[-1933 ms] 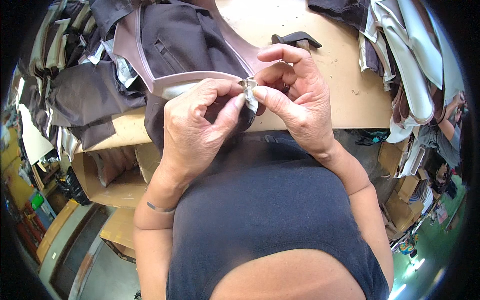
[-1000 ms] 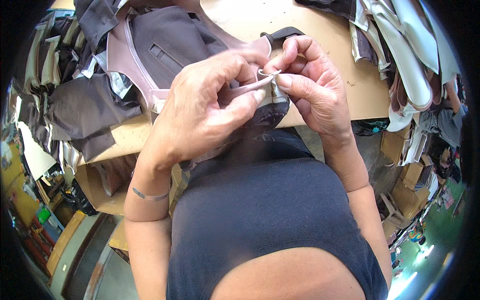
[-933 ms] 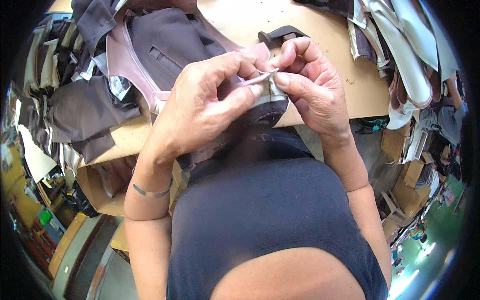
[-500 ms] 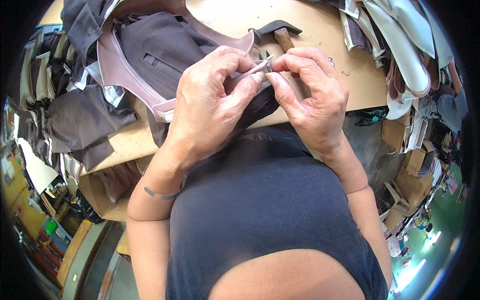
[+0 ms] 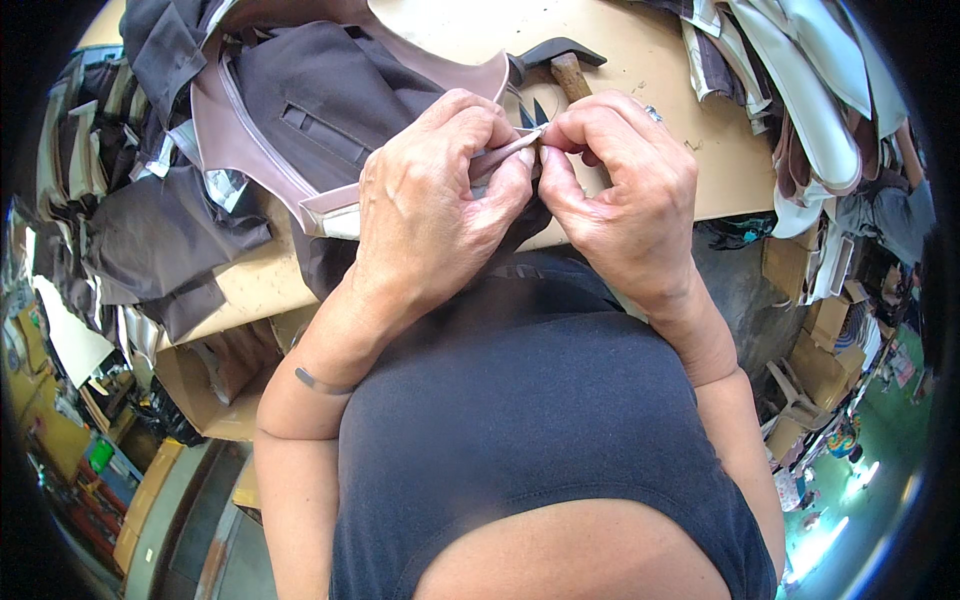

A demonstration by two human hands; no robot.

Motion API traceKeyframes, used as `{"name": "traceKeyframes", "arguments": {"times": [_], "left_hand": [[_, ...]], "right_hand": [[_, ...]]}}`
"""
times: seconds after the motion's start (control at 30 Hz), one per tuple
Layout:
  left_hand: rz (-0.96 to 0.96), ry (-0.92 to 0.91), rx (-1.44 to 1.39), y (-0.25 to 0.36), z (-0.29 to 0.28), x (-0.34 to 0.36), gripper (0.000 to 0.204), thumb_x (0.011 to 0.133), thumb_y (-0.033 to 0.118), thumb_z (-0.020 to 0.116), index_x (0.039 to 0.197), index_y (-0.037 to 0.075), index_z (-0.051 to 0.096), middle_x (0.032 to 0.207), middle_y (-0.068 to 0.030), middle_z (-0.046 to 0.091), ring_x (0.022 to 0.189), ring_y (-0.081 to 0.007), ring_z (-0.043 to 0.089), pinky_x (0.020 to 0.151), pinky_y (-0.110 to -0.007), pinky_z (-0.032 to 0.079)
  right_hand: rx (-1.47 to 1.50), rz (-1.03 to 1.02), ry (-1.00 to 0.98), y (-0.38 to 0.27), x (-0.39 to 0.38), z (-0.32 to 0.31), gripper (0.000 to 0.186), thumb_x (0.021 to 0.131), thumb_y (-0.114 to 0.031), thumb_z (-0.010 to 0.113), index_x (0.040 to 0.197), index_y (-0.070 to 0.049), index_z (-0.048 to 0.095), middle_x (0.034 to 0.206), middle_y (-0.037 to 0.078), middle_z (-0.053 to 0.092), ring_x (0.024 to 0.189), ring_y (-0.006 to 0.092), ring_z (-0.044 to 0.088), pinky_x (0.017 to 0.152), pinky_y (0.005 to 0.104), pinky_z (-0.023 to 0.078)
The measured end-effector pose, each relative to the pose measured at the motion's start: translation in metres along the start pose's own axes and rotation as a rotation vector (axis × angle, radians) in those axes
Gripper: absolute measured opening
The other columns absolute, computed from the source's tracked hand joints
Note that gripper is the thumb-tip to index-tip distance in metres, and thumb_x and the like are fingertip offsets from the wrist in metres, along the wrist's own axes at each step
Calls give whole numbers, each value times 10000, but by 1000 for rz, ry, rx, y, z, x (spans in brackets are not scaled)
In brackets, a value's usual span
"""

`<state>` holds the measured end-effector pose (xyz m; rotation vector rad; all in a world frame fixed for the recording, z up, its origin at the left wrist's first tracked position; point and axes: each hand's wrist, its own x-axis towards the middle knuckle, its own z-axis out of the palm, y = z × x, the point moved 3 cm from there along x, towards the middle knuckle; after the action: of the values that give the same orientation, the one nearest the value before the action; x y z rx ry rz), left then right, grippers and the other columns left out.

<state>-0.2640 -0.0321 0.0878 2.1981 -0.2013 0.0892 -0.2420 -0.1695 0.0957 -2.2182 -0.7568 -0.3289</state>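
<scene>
A dark brown fabric panel (image 5: 330, 110) with pale mauve trim (image 5: 225, 150) lies on the tan worktable (image 5: 450, 30) and hangs toward me. My left hand (image 5: 430, 210) pinches the trimmed edge of that panel between thumb and fingers. My right hand (image 5: 620, 190) pinches the same edge from the right, fingertips meeting the left hand's at a thin pale strip (image 5: 505, 152). Behind my fingers lie a hammer (image 5: 560, 60) with a wooden handle and small dark scissor tips (image 5: 532, 112).
Dark fabric pieces (image 5: 150, 240) are heaped at the table's left. Pale and brown cut pieces (image 5: 810, 100) pile up at the right. Cardboard boxes (image 5: 200, 380) sit under the table, and more boxes (image 5: 820, 360) stand on the floor at right.
Both hands have kept pinching the panel's edge, working along the trim; the view has shifted so the hammer and more of the table now show behind them.
</scene>
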Motion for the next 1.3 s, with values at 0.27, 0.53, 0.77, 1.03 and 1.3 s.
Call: {"name": "traceKeyframes", "arguments": {"times": [0.27,0.53,0.77,1.03,1.3], "left_hand": [[-164,18,-346,-15,1,-1,95,728,65,598,750,-25,574,668,-64,559,585,-122,524,554,-257,421],[-361,-37,-682,-25,5,-5,123,755,76,611,802,-37,602,677,-29,558,638,-45,486,572,-209,411],[-155,-55,-159,-19,-6,-6,96,777,60,605,828,-21,597,815,-25,596,720,-58,507,651,-195,423],[-133,-20,-230,-21,2,-8,80,752,8,602,824,-27,599,784,-27,606,713,-48,515,645,-190,432],[-374,-93,-701,-26,-6,-10,75,782,-2,583,842,-44,603,854,-52,620,768,-59,540,701,-194,454]], "right_hand": [[88,-158,90,5,0,10,162,593,47,606,718,-22,530,715,106,533,646,271,539,605,346,452],[112,-326,119,10,-2,17,183,614,84,617,772,6,569,751,108,563,670,247,567,613,304,457],[394,175,-84,13,2,15,81,663,12,629,712,-9,569,658,63,561,575,139,543,519,253,434],[214,133,-188,3,7,12,82,651,12,597,701,-16,538,656,85,541,581,224,543,516,302,426],[147,-221,16,-4,5,22,192,585,81,595,740,-14,534,715,108,539,643,273,550,596,338,454]]}}
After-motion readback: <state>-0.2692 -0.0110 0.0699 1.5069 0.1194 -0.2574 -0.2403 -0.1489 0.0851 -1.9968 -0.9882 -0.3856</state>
